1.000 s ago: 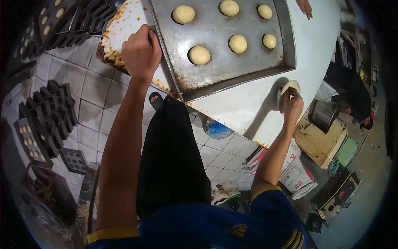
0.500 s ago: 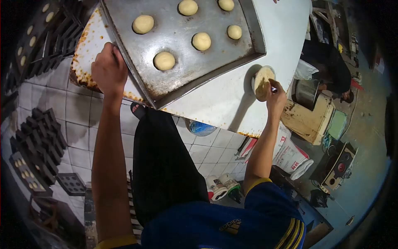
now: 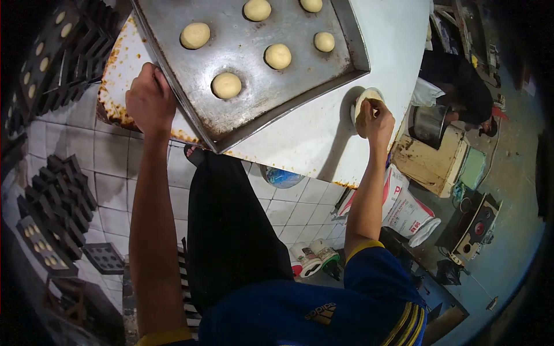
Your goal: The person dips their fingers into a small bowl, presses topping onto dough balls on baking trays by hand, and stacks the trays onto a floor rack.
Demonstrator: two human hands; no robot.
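Note:
A metal baking tray [image 3: 254, 124] lies on the white table, with several round dough balls [image 3: 225, 85] spaced across it. Beside its left wall is my left hand [image 3: 151, 102], fingers curled and closed; their tips are hidden, so I cannot tell whether they grip the rim. Right of the tray stands a small bowl [image 3: 353, 115] of pale, crumb-like stuff. My right hand [image 3: 378, 122] is over this bowl, fingertips drawn together in a pinch at its contents. Whatever sits between those fingertips is too small to make out.
The white table [image 3: 300, 153] has rusty, chipped edges. Racks of stacked dark trays [image 3: 55, 202] stand at left. A person in dark clothes [image 3: 456, 81] bends near a large metal pot [image 3: 428, 124] on the right. Printed sacks [image 3: 407, 210] and tubs [image 3: 314, 256] sit below.
My right hand has shifted slightly left and up over the bowl, its fingers now bunched closer at the contents. The left hand stays beside the tray. The whole view has shifted a little.

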